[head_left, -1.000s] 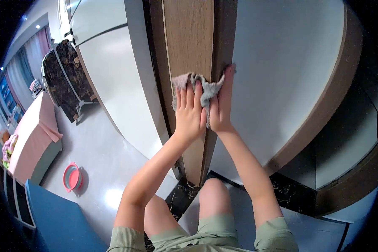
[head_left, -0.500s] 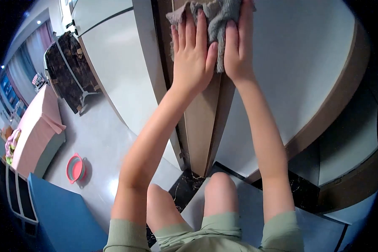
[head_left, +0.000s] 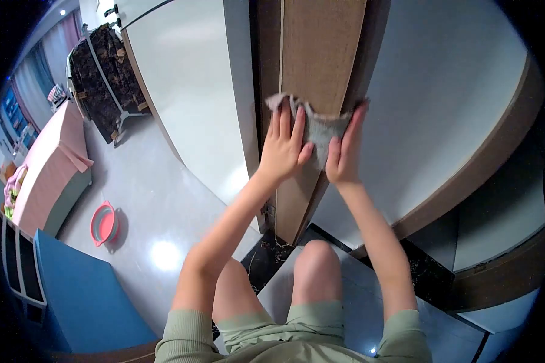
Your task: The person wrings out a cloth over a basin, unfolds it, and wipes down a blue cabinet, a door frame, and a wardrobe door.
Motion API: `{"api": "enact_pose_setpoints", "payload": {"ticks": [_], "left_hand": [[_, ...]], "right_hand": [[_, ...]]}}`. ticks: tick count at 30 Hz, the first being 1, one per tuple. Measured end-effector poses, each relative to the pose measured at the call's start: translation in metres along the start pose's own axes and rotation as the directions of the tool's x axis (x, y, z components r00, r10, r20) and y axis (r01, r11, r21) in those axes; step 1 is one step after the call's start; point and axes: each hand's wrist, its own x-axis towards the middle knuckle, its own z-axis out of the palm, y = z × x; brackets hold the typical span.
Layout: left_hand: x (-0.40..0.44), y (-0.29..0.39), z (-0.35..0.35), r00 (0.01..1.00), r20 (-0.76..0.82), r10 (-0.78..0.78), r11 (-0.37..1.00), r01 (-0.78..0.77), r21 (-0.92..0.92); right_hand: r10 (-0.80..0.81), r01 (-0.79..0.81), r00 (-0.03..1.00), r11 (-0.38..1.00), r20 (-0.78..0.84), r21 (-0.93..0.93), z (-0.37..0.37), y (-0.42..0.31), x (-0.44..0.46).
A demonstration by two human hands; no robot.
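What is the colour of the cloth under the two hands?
The cloth is mostly grey; it shows best in the head view.

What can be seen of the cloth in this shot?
The cloth is grey, pinkish at its upper left corner, and looks like soft, fuzzy fabric. It is rumpled, with an uneven upper edge, and lies against the upright wood-look panel. The left hand covers its left part, fingers extended; the right hand is at its right edge.
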Motion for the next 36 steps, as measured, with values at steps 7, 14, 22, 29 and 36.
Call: {"api": "enact_pose_setpoints", "payload": {"ticks": [7,14,22,29,36], "left_hand": [[0.108,-0.018,-0.043,0.967,-0.255,-0.006,0.986,-0.036,-0.163],[0.057,-0.022,-0.013,0.976,-0.165,-0.141,0.927,0.072,-0.367],[-0.109,-0.026,0.043,0.924,0.281,-0.258,0.893,0.339,-0.296],[-0.025,-0.026,0.02,0.993,0.002,-0.117,0.977,0.115,-0.18],[0.069,-0.014,-0.009,0.961,-0.258,-0.103,0.961,0.03,-0.274]], "right_hand": [[-0.215,0.227,0.972,0.725,0.1,-0.65,-0.012,-0.047,0.138],[-0.09,0.18,0.983,0.669,0.161,-0.721,0.007,-0.044,0.092],[-0.003,0.385,0.902,0.457,0.431,-0.802,0.025,-0.031,-0.083],[0.08,0.314,0.915,0.478,0.396,-0.821,0.013,-0.048,-0.004],[-0.103,0.232,0.971,0.621,0.216,-0.748,0.004,-0.049,0.089]]}}
